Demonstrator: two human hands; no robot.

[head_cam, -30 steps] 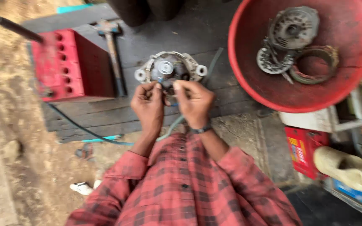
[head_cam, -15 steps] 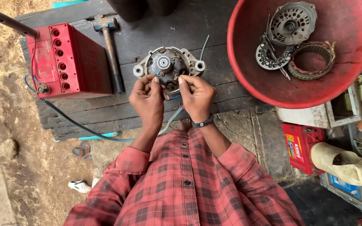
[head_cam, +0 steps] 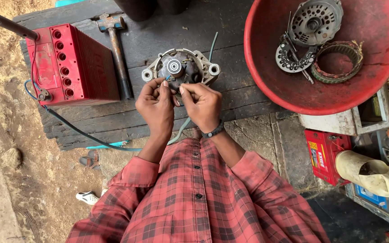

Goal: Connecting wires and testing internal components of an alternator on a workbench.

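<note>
Both hands, left hand (head_cam: 157,104) and right hand (head_cam: 202,104), pinched small wiring on the alternator housing (head_cam: 181,67); heavy, rigid, best gripped by its ears.

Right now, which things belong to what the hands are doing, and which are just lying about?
In use:
- alternator housing
- left hand
- right hand

Lying about:
- red battery
- hammer
- red basin holding spare parts
</note>
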